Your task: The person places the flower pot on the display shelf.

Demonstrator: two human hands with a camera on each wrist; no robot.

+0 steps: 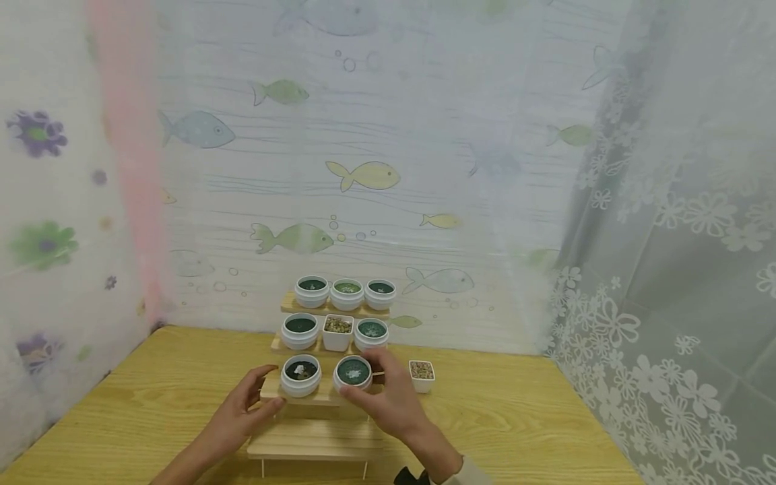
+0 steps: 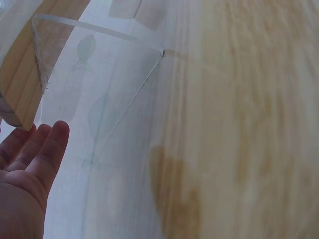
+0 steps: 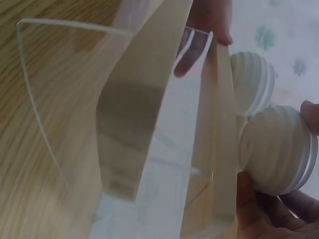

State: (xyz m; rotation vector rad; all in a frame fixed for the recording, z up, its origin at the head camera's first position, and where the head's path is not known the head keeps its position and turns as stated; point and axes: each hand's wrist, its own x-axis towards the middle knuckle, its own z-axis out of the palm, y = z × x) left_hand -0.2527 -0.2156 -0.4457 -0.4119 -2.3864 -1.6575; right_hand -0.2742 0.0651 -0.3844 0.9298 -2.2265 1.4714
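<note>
My right hand [image 1: 391, 397] pinches a small white ribbed pot [image 3: 279, 149] with dark green contents, thumb at its front and fingers behind. The pot is at the right of the stand's third step down. To its left stands a matching pot [image 1: 300, 377] with dark contents and a pale piece on top. My left hand [image 1: 242, 407] is at the left end of that wooden step [image 1: 269, 387], thumb by its front edge. In the left wrist view, the extended fingers [image 2: 50, 152] reach the step's end [image 2: 22, 84].
Two upper steps hold several white pots, and a square white cup [image 1: 337, 333] of dried bits stands among them. Another square cup [image 1: 422, 377] is on the wood-grain table [image 1: 485, 417], right of the stand. The bottom step [image 1: 315, 441] is bare. A fish-patterned curtain [image 1: 364, 135] hangs behind.
</note>
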